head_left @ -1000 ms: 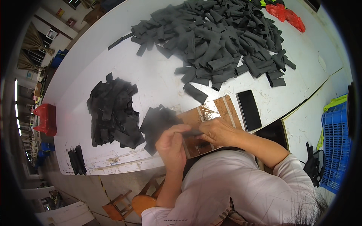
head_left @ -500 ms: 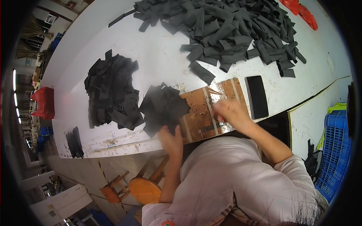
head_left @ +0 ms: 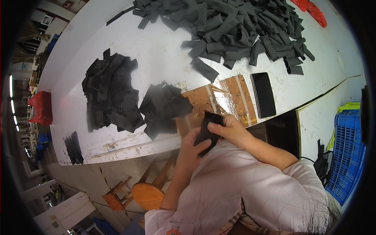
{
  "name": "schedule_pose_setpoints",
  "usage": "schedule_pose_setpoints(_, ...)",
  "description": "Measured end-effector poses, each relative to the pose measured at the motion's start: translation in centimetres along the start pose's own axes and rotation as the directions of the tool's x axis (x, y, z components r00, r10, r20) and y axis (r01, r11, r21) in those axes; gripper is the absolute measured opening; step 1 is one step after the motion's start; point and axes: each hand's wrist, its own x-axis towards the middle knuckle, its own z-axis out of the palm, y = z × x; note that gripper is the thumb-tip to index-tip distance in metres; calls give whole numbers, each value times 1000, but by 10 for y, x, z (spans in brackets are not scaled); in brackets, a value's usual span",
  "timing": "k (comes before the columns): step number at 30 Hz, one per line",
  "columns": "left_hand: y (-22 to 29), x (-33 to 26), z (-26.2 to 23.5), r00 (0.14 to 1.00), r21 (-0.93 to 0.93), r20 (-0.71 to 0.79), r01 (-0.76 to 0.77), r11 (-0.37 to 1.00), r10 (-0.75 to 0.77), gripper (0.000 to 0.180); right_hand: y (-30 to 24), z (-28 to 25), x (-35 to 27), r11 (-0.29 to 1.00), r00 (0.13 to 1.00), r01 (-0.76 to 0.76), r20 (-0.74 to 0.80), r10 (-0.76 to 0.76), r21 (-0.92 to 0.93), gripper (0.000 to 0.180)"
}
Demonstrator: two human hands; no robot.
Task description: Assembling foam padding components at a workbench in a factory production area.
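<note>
A black fabric piece (head_left: 208, 131), flat and roughly rectangular, is held tilted between my two hands near the table's front edge. My left hand (head_left: 191, 145) grips its lower left side with the thumb across it. On the upper right side, my right hand (head_left: 230, 130) pinches it, thumb on top. Just beyond my hands lies a brown taped board (head_left: 228, 101) with shiny clear tape. A small pile of black fabric pieces (head_left: 162, 105) sits left of the board, partly over its edge. Farther left is a larger stacked pile of black pieces (head_left: 111, 92).
A big heap of dark grey fabric tubes (head_left: 235, 31) covers the far side of the white table (head_left: 156, 55). A black phone (head_left: 264, 95) lies right of the board. Wooden stools (head_left: 147, 196) stand below left; a blue crate (head_left: 344, 152) is at the right. Red bags lie at both sides.
My left hand has come away from the small pile to the right with a black fabric piece. My right hand has moved in to meet it and now grips the piece too.
</note>
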Motion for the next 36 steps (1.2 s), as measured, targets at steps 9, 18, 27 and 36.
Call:
schedule_pose_setpoints(9,-8,-13,11,826,536,-64,-445,717,560,39,2,-9,-1,956,939,-217,-225,260,200,14)
schedule_pose_setpoints(18,6,-9,13,529,844,420,-527,-103,738,29,7,-16,6,887,915,-255,-200,350,384,12)
schedule_pose_setpoints(27,7,-10,16,730,791,56,-448,416,681,11,-1,-34,-6,710,865,22,-343,-366,-704,31)
schedule_pose_setpoints(36,18,-16,8,819,585,278,-558,589,501,9,-44,-26,-23,839,950,245,294,-107,-486,27)
